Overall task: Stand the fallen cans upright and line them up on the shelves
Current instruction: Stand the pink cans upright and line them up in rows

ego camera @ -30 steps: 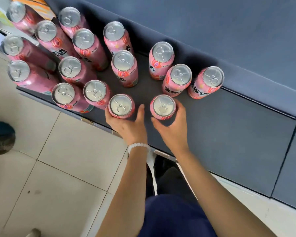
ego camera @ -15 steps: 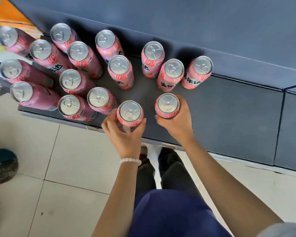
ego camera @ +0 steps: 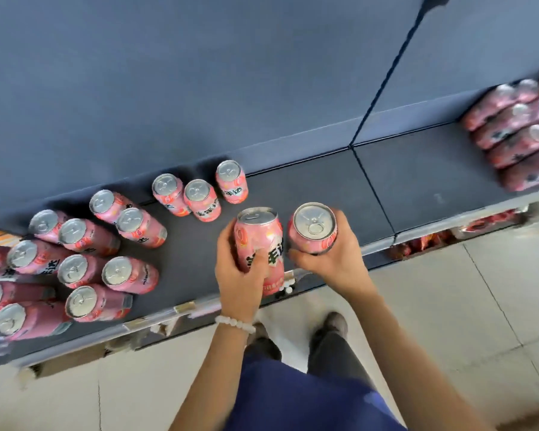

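Since the earlier frame both hands have lifted their cans off the shelf deck, and the view has swung right to show more shelf. The left hand (ego camera: 241, 276), wearing a white bead bracelet (ego camera: 234, 324), wraps its fingers (ego camera: 257, 262) around a pink can (ego camera: 259, 244) whose printed side faces the camera. The right hand (ego camera: 330, 259) grips a second pink can (ego camera: 313, 228) from below, lid toward the camera; the two cans sit just beside each other. Beyond the fingertips stand three upright cans (ego camera: 199, 194) near the back panel. Left of the left hand stands a larger cluster of cans (ego camera: 84, 259) on the dark shelf (ego camera: 324, 188). Far right of the right hand, blurred pink cans (ego camera: 517, 135) sit on the adjoining section.
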